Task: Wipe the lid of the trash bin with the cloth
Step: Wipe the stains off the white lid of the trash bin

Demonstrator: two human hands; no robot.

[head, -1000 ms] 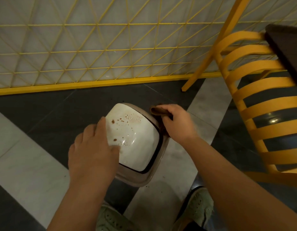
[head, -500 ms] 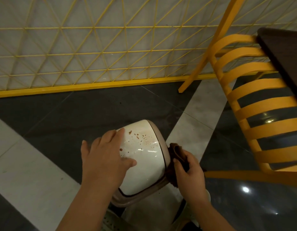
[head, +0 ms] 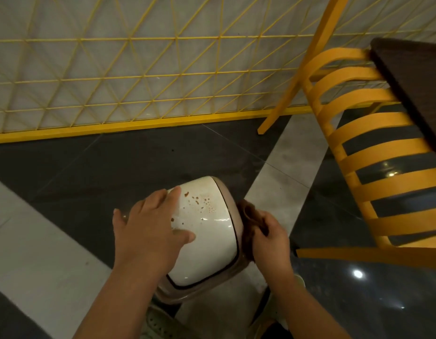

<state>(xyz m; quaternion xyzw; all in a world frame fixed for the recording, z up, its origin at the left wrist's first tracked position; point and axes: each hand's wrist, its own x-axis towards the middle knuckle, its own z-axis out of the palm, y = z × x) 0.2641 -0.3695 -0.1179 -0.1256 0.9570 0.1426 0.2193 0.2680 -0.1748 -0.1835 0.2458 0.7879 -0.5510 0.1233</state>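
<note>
A small trash bin stands on the floor, with a glossy white lid (head: pixel 207 231) set in a beige rim (head: pixel 230 199). Brown spots speckle the far part of the lid. My left hand (head: pixel 151 231) lies flat on the lid's left side, fingers spread. My right hand (head: pixel 269 237) grips a bunched brown cloth (head: pixel 247 212) pressed against the bin's right edge, beside the rim. The bin's body is mostly hidden under the lid and my arms.
A yellow slatted chair (head: pixel 373 152) stands close on the right, next to a dark table edge (head: pixel 413 77). A yellow wire-grid fence (head: pixel 138 77) runs along the back. The floor has dark and pale tiles. My shoes show below the bin.
My right hand with the cloth slid from the lid's far edge down along the bin's right side. The left hand shifted up onto the lid. The view tilted so the bin appears lower.
</note>
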